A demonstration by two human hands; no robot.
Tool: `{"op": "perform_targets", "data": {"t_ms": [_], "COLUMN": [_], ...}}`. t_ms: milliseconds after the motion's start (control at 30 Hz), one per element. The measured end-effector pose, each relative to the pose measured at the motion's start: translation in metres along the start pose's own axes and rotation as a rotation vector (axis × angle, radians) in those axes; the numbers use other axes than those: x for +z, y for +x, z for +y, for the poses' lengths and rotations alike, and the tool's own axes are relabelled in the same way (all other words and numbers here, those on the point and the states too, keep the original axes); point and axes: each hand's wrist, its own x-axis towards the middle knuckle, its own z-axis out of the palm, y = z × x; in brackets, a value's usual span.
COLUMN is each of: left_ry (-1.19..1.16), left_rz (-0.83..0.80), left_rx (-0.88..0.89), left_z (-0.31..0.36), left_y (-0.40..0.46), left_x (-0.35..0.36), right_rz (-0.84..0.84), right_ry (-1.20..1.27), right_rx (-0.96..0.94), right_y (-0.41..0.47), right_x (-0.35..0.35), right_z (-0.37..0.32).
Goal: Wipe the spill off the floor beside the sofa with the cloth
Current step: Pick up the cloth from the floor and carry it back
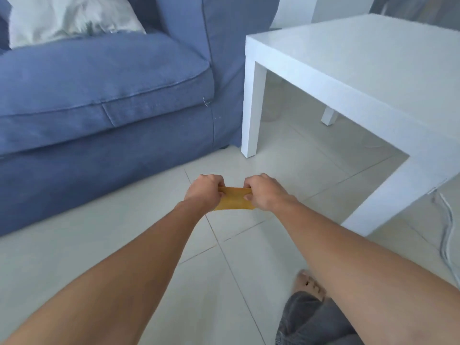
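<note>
Where the pale tiled floor (139, 245) opens out in the middle of the view, two bare forearms reach forward from the near edge. A blue sofa (104, 95) fills the far left, its base meeting the floor along a line running from the near left up to the far centre. A white cushion (67, 16) rests on its seat. Just right of the sofa's corner stands a white side table (373, 70), one leg close beside the sofa and another nearer on the right. Open tile lies between sofa and table and widens toward the viewer. A pale cable (446, 232) trails on the floor at the right edge.

The left hand (205, 189) and the right hand (263, 192) are both curled closed, each pinching one end of a small yellow cloth (234, 201) stretched between them, above the floor near the sofa's front corner. No spill can be made out on the tiles. A bare foot (310, 283) and a grey trouser leg (313, 322) show at the near right.
</note>
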Motion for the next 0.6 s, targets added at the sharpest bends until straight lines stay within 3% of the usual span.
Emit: {"op": "perform_targets", "data": {"t_ms": [333, 600], "left_ry": [-0.098, -0.358], "left_rz": [0.341, 0.311], "left_rx": [0.248, 0.45], "left_z": [0.117, 0.235], "left_y": [-0.054, -0.073], "left_x": [-0.177, -0.226], "right_rz": [0.364, 0.576], "right_ry": [0.188, 0.335], "right_rx": [-0.044, 0.043], "right_y": [-0.089, -0.177], "right_x": [-0.202, -0.316], "right_z": [-0.016, 0.043]}}
